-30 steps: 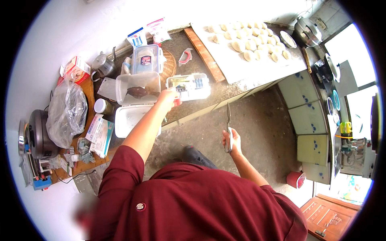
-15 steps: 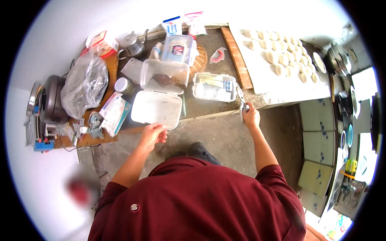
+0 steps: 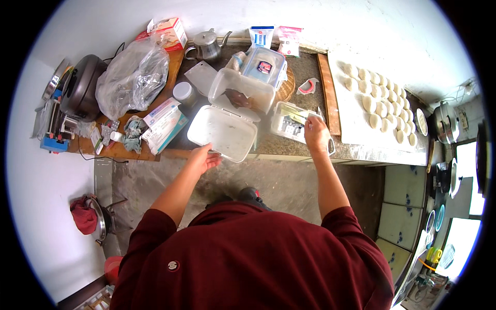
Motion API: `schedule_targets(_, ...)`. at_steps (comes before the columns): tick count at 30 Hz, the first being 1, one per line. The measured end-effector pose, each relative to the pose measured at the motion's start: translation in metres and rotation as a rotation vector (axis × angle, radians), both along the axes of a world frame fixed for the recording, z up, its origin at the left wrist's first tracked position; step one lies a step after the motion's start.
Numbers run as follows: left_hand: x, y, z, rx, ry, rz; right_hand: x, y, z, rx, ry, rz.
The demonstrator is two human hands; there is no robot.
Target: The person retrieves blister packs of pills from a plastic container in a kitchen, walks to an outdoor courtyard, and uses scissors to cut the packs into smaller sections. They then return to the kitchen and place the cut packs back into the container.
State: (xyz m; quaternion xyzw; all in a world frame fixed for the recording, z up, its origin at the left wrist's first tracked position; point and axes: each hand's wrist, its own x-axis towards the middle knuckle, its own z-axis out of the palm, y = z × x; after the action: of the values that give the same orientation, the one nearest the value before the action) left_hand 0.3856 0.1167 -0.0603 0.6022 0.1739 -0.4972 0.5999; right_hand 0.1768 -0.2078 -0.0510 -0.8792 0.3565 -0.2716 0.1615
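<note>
My left hand (image 3: 204, 159) is at the near left corner of a whitish plastic lid (image 3: 223, 133), thumb and fingers pinching its rim. The lid lies flat in front of a clear plastic box (image 3: 243, 92) that stands open with something dark brown inside. My right hand (image 3: 317, 135) is closed around scissors over the right end of a small clear container (image 3: 289, 123). A pointed metal tip shows beyond my fingers and a pale loop beside my wrist; the rest is hidden. Small packets lie inside the container.
Rows of round dough pieces (image 3: 385, 107) lie on a white floured sheet at the right, past a wooden strip (image 3: 329, 95). A jar (image 3: 184, 93), a metal teapot (image 3: 206, 47), a plastic bag (image 3: 133, 77) and a flat carton (image 3: 164, 126) crowd the left.
My right hand has moved from beside the small container to above it, with the scissors. My left hand has come onto the lid's rim. The view has shifted, so the counter sits farther right.
</note>
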Motion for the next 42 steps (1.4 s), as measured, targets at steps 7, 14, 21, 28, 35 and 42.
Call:
schedule_targets(7,0.001,-0.002,-0.016,0.024,-0.041,0.038,0.127,0.019,-0.014,0.594,-0.134,-0.036)
schedule_targets(14,-0.005,0.014,-0.013,-0.074,-0.037,0.065,0.142,0.054,-0.009,0.502,-0.390,0.051)
schedule_targets(21,0.003,0.040,-0.019,-0.249,0.098,0.171,0.087,0.144,0.057,0.291,-0.399,0.454)
schedule_targets(28,0.005,0.044,-0.010,-0.107,-0.174,0.060,0.070,0.175,0.056,0.116,-0.275,0.523)
schedule_targets(35,0.037,0.022,0.012,0.151,-0.435,-0.057,0.098,0.121,0.069,0.407,-0.176,0.254)
schedule_targets(42,0.058,0.027,-0.021,0.016,-0.348,0.019,0.106,0.006,0.045,1.136,-0.200,0.515)
